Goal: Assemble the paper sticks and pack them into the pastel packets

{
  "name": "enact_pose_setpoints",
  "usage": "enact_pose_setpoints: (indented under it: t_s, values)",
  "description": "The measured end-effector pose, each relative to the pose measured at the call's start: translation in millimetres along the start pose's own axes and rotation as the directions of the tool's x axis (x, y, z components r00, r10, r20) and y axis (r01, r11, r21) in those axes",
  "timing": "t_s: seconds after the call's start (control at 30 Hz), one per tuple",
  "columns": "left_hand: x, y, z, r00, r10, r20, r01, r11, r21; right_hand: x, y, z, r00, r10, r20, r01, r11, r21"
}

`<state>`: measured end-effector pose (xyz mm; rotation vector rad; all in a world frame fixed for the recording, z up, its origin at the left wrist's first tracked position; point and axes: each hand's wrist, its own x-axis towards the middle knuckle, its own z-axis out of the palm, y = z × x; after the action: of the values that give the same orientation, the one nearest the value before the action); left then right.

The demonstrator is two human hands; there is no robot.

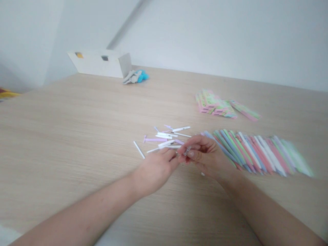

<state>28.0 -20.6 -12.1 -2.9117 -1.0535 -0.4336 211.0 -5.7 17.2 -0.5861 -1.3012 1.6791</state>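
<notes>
My right hand [205,157] pinches a small greyish, see-through piece [187,151] between thumb and fingers. My left hand [155,171] is curled, its fingertips nearly meeting my right hand; anything in them is too small to make out. Just beyond both hands lies a loose heap of white and lilac plastic sticks [166,137]. To the right of my right hand, a fanned row of pastel striped straws [256,152] lies close by, blurred at its far end.
The hands work over a light wooden table [64,130]. Pink and green flat packets [215,104] are stacked at the back right. A white box [99,63] and a grey and blue cloth [135,77] sit at the far edge, against a white wall.
</notes>
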Motion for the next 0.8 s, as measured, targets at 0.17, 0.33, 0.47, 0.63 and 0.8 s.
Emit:
enact_pose_setpoints:
  t_s: [0.17, 0.33, 0.47, 0.63, 0.8]
  values:
    - [-0.3, -0.2, -1.4, 1.000, -0.006, -0.027, 0.006, 1.000, 0.026, -1.8, -2.0, 1.5, 0.999, 0.005, -0.032, -0.007, 0.997, -0.077]
    - [-1.0, 2.8, -3.6, 0.999, 0.032, -0.014, -0.032, 0.999, -0.013, -2.2, -2.5, 3.0, 1.000, -0.020, 0.000, 0.020, 0.997, -0.080]
    - [-0.9, 3.3, -2.4, 1.000, 0.010, 0.014, -0.010, 1.000, -0.025, 3.5, 2.3, -2.5, 0.995, -0.056, -0.081, 0.042, 0.984, -0.173]
    - [1.2, 3.8, -3.0, 0.997, -0.073, 0.015, 0.073, 0.997, -0.011, 12.0, 12.5, -11.9, 0.951, -0.104, -0.291, -0.087, 0.814, -0.575]
    - [5.4, 0.2, -10.2, 0.978, -0.193, -0.078, 0.191, 0.981, -0.028, 11.5, 17.3, -13.5, 0.946, -0.176, -0.272, -0.120, 0.591, -0.798]
